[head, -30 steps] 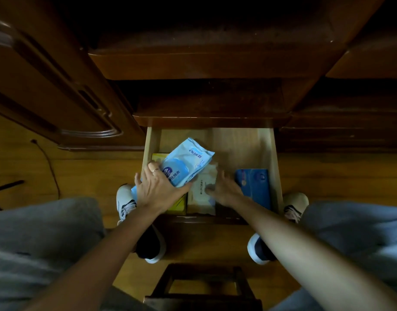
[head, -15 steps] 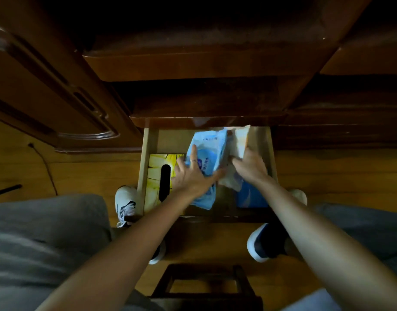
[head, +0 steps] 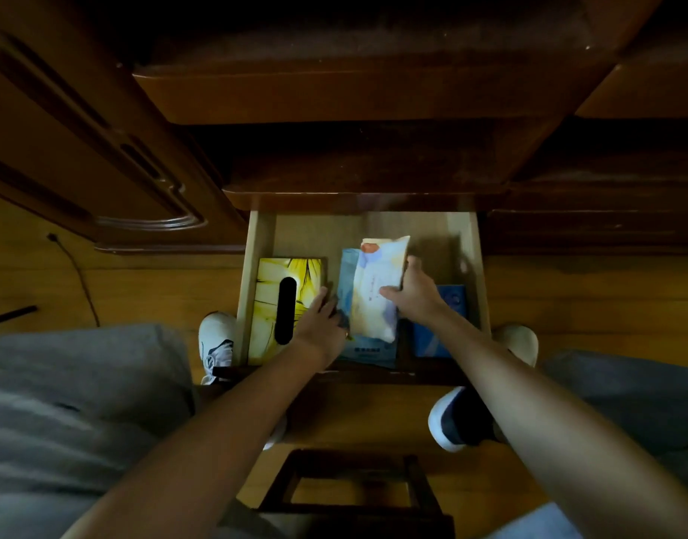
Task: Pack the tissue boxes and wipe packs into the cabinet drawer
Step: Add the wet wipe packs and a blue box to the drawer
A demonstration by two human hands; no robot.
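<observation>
The pale wipe pack [head: 377, 289] stands on edge in the middle of the open drawer [head: 472, 258], its long axis running from the drawer's front toward its back, leaning against a light blue wipe pack [head: 348, 293] just to its left, with which it overlaps. The right hand [head: 412, 295] grips the pale pack from its right side, thumb across the near face and fingers curled behind the far edge. The left hand [head: 321, 320] lies with fingers fairly straight, pressing the blue pack's left flank in the gap beside the yellow tissue box [head: 286, 305], which lies flat along the drawer's left wall with its dark slot facing up. A dark blue tissue box [head: 439, 324] lies flat at the right, just beyond the right wrist. The judgement here: the pale pack must settle between the blue pack and the dark blue box, so the right hand, the nearer one, would lower it straight down along its long axis while the left hand keeps the blue pack from tipping over.
</observation>
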